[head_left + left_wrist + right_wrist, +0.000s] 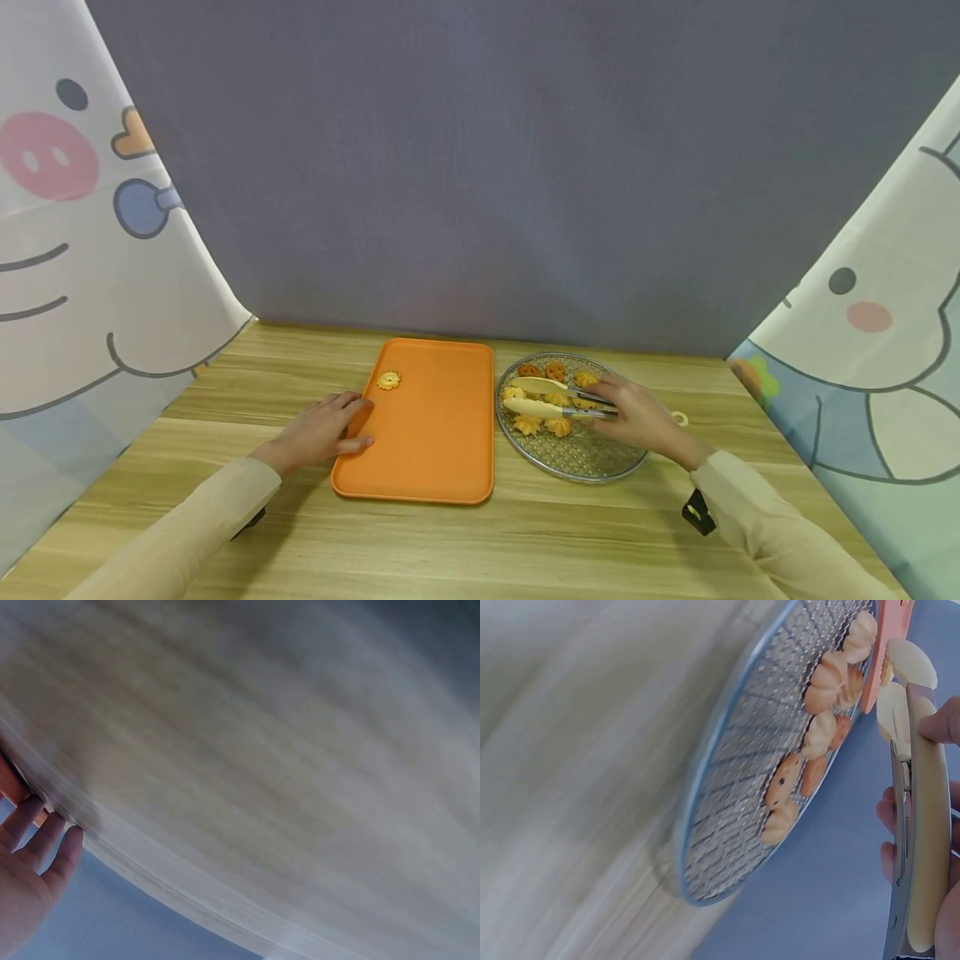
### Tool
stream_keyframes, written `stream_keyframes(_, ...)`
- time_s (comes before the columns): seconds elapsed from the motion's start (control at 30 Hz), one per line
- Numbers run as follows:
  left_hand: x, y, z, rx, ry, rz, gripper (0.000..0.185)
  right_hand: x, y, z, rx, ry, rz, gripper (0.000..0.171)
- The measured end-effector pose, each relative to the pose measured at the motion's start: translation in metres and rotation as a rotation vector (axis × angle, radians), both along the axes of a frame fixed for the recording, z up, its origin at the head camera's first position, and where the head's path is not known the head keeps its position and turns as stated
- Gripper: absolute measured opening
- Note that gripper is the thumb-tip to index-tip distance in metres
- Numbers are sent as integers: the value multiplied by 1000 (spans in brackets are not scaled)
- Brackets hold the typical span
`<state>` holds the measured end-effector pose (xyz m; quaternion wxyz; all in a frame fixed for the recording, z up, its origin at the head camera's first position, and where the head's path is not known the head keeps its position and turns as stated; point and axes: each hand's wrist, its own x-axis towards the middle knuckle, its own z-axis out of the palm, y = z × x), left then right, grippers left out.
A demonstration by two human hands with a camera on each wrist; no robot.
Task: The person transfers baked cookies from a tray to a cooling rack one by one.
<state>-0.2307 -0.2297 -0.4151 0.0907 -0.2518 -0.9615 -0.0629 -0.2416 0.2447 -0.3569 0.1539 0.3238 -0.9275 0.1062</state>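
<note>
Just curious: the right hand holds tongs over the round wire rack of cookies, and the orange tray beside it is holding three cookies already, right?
Not quite. The orange tray carries only one cookie, near its far left corner, as the head view shows. The rest is right: the right hand holds tongs over the wire rack.

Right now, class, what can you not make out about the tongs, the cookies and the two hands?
- Tongs: head view too small to show whether the tips grip a cookie; the right wrist view shows them only edge-on.
- Right hand: cut off by the right wrist view's edge.
- Left hand: left wrist view blurred, tray barely visible.
</note>
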Motion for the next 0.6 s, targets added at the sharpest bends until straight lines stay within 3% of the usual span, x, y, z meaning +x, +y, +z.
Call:
stream_keyframes(0.23,-1,0,-1,0,-4,8,61,11,20,-1,-10,-32,-41,46)
stream_keyframes(0.6,-2,-1,-3,-4,-3,4,62,27,48,0,-30,-8,-67,42)
